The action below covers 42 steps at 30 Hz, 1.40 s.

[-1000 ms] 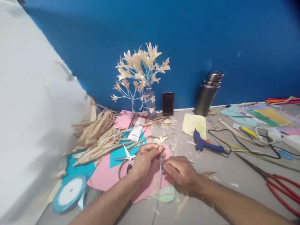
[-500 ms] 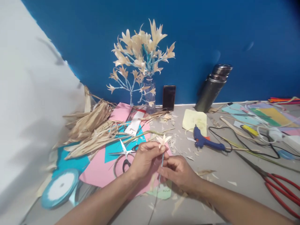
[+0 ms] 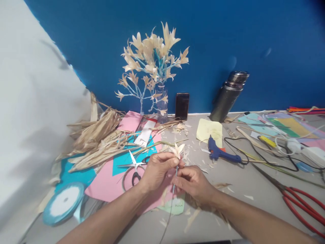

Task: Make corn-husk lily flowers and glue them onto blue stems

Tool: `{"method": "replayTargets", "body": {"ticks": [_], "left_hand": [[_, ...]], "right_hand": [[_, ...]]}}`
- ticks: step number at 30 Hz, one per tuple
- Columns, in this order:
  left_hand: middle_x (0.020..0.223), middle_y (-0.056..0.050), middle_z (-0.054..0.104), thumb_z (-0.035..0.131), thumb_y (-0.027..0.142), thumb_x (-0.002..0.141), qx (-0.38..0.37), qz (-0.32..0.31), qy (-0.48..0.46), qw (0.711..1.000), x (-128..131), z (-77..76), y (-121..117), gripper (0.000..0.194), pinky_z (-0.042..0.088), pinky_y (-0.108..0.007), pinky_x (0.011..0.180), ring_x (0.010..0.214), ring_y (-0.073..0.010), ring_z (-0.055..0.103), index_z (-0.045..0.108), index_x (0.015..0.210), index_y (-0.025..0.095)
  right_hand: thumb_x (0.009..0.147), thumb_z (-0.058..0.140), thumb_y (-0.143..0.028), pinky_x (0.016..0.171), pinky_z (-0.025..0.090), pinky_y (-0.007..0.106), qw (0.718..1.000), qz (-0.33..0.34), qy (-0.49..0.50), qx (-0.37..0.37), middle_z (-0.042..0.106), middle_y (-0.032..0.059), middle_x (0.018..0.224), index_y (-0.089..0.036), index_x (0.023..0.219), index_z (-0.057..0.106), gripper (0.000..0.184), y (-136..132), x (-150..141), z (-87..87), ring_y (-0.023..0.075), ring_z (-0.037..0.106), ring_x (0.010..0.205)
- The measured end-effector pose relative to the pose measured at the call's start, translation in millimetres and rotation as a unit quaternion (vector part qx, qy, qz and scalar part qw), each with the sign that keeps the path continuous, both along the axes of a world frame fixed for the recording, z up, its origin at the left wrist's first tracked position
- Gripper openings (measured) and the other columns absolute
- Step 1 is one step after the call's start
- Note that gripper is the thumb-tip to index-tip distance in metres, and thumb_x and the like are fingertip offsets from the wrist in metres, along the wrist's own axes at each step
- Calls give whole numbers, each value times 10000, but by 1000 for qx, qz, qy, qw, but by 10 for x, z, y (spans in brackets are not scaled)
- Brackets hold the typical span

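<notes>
My left hand [image 3: 162, 167] pinches the base of a small cream husk flower [image 3: 177, 150], its pointed petals facing up. Just below, my right hand [image 3: 191, 181] closes its fingers on the light blue wrapped stem [image 3: 176, 172]. A thin bare wire [image 3: 169, 213] runs down from the wrapped part toward the table's front. To the left of my left hand, scissors [image 3: 135, 165] with black handles lie half spread on pink and blue paper. Parts of my fingertips are hidden behind the flower and stem.
A bunch of similar flowers [image 3: 152, 51] stands in a clear bottle [image 3: 161, 101] by the wall. Dried husks [image 3: 99, 135] and a blue ribbon roll [image 3: 63, 203] are at left. A glue gun [image 3: 222, 152], red-handled shears [image 3: 299, 203], flask [image 3: 225, 101] and phone [image 3: 182, 105] are around the right side.
The flower in my hands has turned slightly, its petals now showing more upright. Both hands keep nearly the same place, and the whole view has shifted a little.
</notes>
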<state>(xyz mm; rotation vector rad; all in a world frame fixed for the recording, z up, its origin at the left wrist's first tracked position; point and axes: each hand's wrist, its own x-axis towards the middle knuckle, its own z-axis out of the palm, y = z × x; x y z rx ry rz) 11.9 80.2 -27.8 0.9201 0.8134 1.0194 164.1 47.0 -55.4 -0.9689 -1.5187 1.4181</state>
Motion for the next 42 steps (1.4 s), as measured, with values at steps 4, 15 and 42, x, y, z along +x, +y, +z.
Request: {"method": "replayTargets", "body": {"ticks": [4,15,42], "left_hand": [[976,-141,782,900,375,667,-20,-25,-31,999,13,-6,-22,366,543,-363,800,843,-239,705,822,941,145],[1181,-130,728,792,426,799,64,38,94,993,82,-34,-224,438,543,-366,886,1069,-271,654,754,1185,225],[584,-20,610,837,630,630,83,39,71,993,86,-432,88,534,379,-215,474,482,-117,537,703,801,143]], "right_hand": [[908,650,-544,508,461,235,1000,-1,-6,26,679,20,574,-179,638,636,454,29,25,-9,139,626,504],[973,540,-505,547,378,229,987,-91,-65,115,533,-20,600,-194,638,530,457,158,137,75,114,470,575],[877,588,-234,515,395,213,942,-241,-80,218,548,-46,503,-194,650,599,231,550,71,742,114,560,477]]}}
